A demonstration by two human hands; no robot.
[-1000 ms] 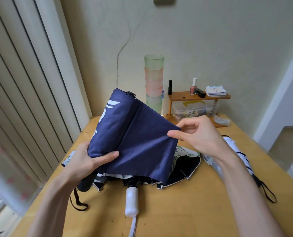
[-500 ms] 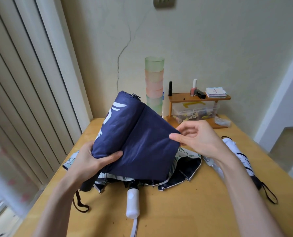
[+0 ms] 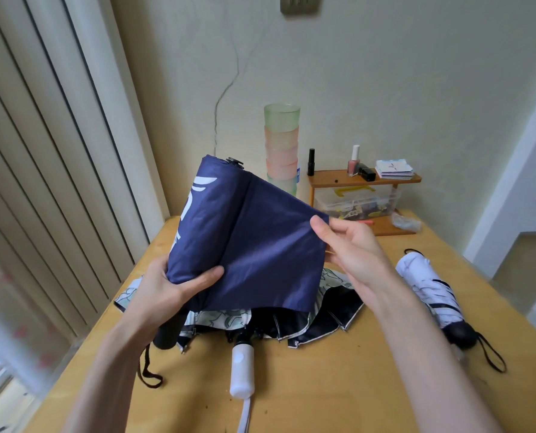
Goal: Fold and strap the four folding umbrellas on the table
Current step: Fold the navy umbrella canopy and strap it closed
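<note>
A navy blue folding umbrella with white print is held tilted above the table, its tip pointing up and away. My left hand grips its lower body near the black handle, thumb across the cloth. My right hand pinches the loose right corner of its canopy and holds the flap stretched out. Under it lies an unfolded floral umbrella with black lining and a white handle. A white umbrella with dark stripes lies rolled at the right.
The wooden table stands against the wall. At the back are a stack of plastic cups, a small wooden shelf with bottles and cards, and a clear plastic box. Vertical blinds hang at the left.
The navy umbrella has sunk slightly in the view with both hands. The grips are unchanged and the flap stays stretched to the right.
</note>
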